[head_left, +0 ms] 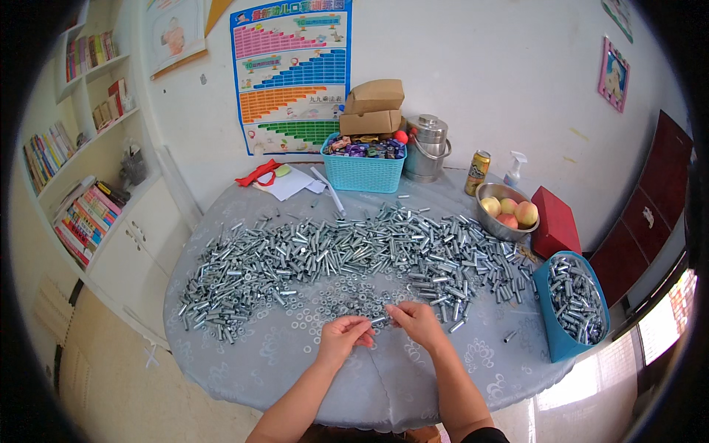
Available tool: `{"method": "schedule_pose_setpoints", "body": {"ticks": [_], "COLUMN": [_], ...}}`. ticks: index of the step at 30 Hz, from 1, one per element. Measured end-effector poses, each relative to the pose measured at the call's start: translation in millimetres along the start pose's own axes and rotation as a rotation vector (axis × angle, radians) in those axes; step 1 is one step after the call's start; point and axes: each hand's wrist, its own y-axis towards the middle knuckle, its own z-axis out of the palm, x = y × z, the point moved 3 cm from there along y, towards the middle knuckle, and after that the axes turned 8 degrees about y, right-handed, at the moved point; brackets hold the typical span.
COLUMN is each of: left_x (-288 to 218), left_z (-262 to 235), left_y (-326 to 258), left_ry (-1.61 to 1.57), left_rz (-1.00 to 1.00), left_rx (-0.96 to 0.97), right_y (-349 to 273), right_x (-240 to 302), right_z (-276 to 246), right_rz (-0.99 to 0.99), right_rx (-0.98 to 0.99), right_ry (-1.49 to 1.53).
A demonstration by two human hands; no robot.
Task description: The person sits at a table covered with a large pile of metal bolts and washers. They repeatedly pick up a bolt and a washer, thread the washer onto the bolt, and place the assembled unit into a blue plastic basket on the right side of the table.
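Note:
Near the front middle of the table, my left hand (344,339) pinches a short silvery metal sleeve (379,320) that points to the right. My right hand (416,323) is closed at the sleeve's other end, thumb and forefinger pressed together. Whatever small part sits in that pinch is too small to make out. Just beyond my fingers lies a patch of loose washers and nuts (341,297). Behind it spreads a wide heap of silvery metal sleeves (332,247), curving across the table from left to right.
At the right edge stands a blue bin (543,306) filled with metal sleeves. Farther back are a steel bowl (502,229) of fruit, a red box (555,221), a can (477,173), a spray bottle (515,168), a metal pot (426,159) and a turquoise basket (362,174) of packets.

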Motion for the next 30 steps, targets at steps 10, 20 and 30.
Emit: {"method": "schedule_pose_setpoints", "body": {"ticks": [10,20,30], "left_x": [4,6,5], "left_z": [-12,-10,-8], "left_y": [7,6,5], "left_ry": [-0.136,-0.141,-0.104], "left_rz": [-0.033,-0.034,-0.042], "left_rx": [-0.178,-0.141,-0.152], "right_y": [2,-1,0], "right_x": [-8,0,-1], "right_z": [6,9,6], "right_rz": [-0.019,-0.153,-0.073], "right_rx": [0.104,0.02,0.004], "right_ry": [0.118,0.205,0.198]}}
